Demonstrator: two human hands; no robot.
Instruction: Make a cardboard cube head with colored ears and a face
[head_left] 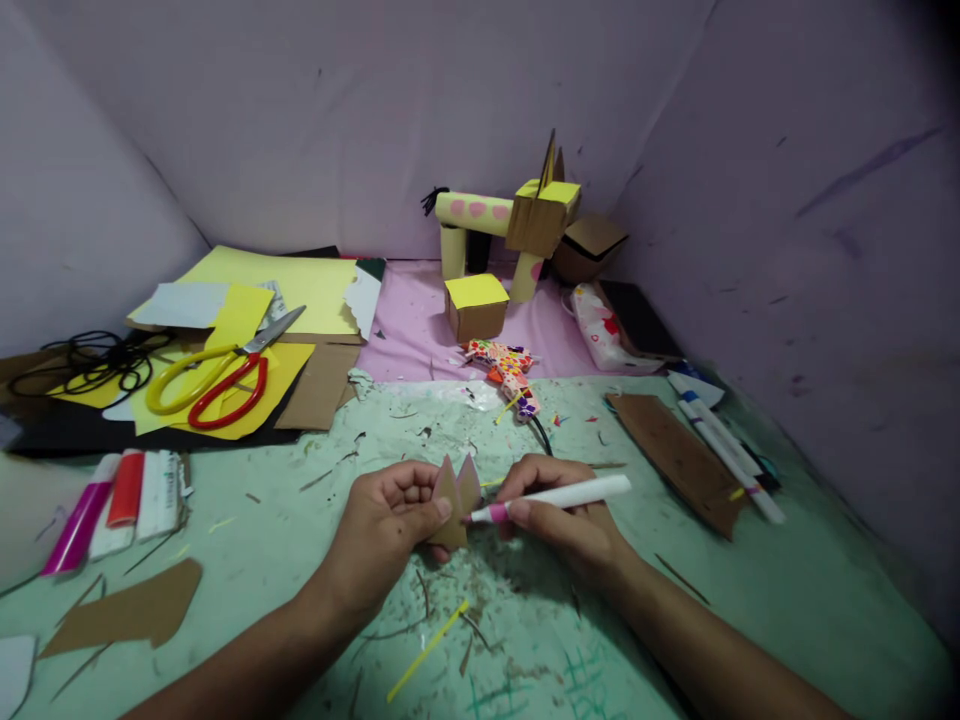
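Observation:
My left hand point(386, 525) is closed on a small brown cardboard piece point(455, 497) with two pointed tips, held upright just above the green table point(787, 610). My right hand point(562, 510) grips a white marker point(570, 496) with a pink tip, and the tip touches the cardboard piece on its right side. Both hands sit near the table's middle, close to the front.
Yellow and red scissors point(217, 380) lie on yellow paper point(300, 285) at the left. Marker pens point(112, 505) lie at front left, more markers point(724, 440) and a brown cardboard strip point(679, 455) at right. A cardboard animal model point(510, 235), yellow-topped box point(476, 305) and glue gun point(510, 375) stand behind.

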